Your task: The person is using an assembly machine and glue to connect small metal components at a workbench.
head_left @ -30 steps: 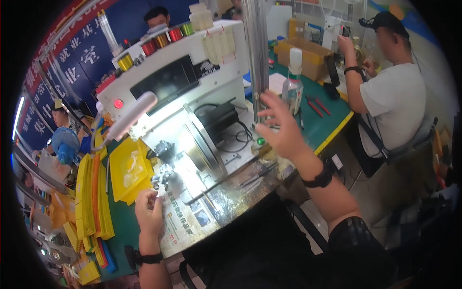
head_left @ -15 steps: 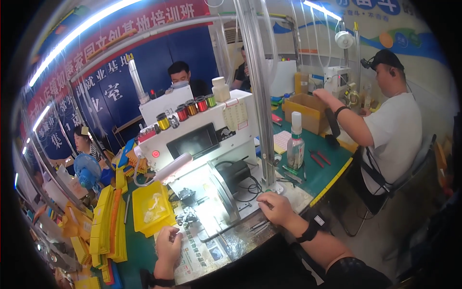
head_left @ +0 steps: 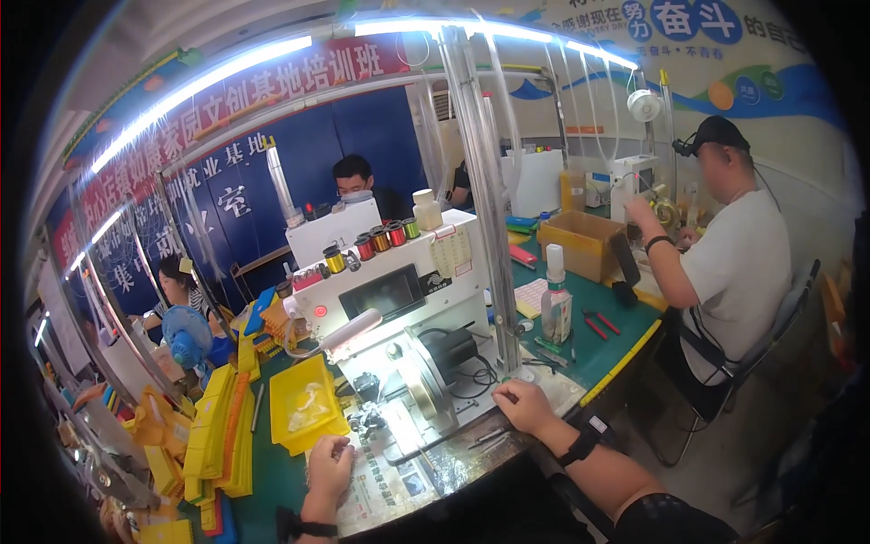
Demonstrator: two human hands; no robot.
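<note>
My left hand (head_left: 330,468) hovers over or rests on a printed sheet (head_left: 370,497) at the front of the bench, its fingers curled together. Just beyond it stand small dark metal clamp parts (head_left: 366,421) of a white bench machine (head_left: 412,272), lit brightly by a tube lamp (head_left: 352,334). My right hand (head_left: 526,406) is closed by the machine's front right corner, near the foot of a metal post (head_left: 497,272). Whatever either hand's fingers hold, if anything, is hidden. A round metal disc (head_left: 426,381) and a black motor (head_left: 450,352) sit between the hands, farther back.
A yellow tray (head_left: 283,399) with pale scraps stands left of the machine, beside stacked yellow strips (head_left: 210,426). Several thread spools (head_left: 381,238) line the machine's top. Right lie a bottle (head_left: 555,304) and red pliers (head_left: 598,324). A co-worker (head_left: 734,240) sits at right.
The whole view has shifted and tilted slightly, so the machine appears lower and farther right. My hands keep nearly the same places beside it. The right co-worker's raised hand has moved toward their own machine.
</note>
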